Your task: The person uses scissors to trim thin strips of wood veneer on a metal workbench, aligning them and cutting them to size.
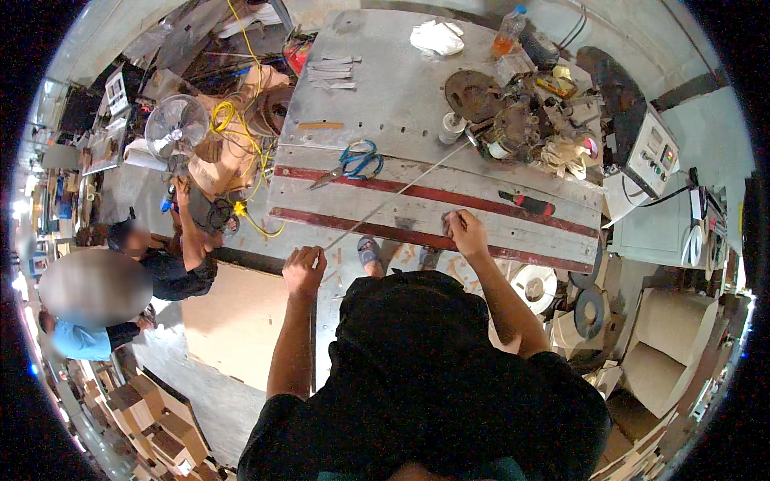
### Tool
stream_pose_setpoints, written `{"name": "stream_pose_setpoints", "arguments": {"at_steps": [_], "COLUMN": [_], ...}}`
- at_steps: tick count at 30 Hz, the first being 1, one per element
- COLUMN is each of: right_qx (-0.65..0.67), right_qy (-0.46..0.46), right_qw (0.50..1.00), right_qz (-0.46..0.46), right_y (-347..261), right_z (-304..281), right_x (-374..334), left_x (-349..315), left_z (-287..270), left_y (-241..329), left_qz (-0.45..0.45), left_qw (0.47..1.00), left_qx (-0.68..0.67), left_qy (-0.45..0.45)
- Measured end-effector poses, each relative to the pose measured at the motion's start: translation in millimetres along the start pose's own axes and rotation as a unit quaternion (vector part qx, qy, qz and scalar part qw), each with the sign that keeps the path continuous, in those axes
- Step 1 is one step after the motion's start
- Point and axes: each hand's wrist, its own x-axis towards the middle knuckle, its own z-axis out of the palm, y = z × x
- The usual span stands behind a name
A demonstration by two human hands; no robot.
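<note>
My left hand point(304, 271) is closed, thumb and finger pinching the near end of a long thin grey strip point(395, 198). The strip slants across the metal workbench point(393, 56) to the cluttered parts at its far right. My right hand point(467, 232) hangs over the bench's near edge with its fingers curled together; anything between them is too small to make out. Blue-handled scissors point(358, 163) lie left of the strip on the bench. A red and black hand tool point(527, 203) rests beyond my right hand, between two dark red bands.
Short grey strips point(334, 72) and a white cloth point(437, 37) lie at the back. Greasy machine parts point(517, 120) crowd the right, near a control box point(651, 152). At left are a fan point(176, 128), yellow cable point(227, 117) and two people. Cardboard boxes point(670, 353) stand at lower right.
</note>
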Motion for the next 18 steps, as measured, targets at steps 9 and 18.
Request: {"name": "stream_pose_setpoints", "arguments": {"at_steps": [9, 18], "right_qx": [0.042, 0.185], "right_qy": [-0.105, -0.322], "right_qw": [0.993, 0.894], "right_qz": [0.019, 0.251], "right_y": [-40, -71], "right_z": [34, 49], "right_x": [3, 0], "left_x": [-26, -41], "left_z": [-21, -97], "left_y": [-33, -40], "left_qz": [0.001, -0.260], "left_qw": [0.999, 0.911], "left_qx": [-0.011, -0.226], "left_qy": [-0.034, -0.228]}}
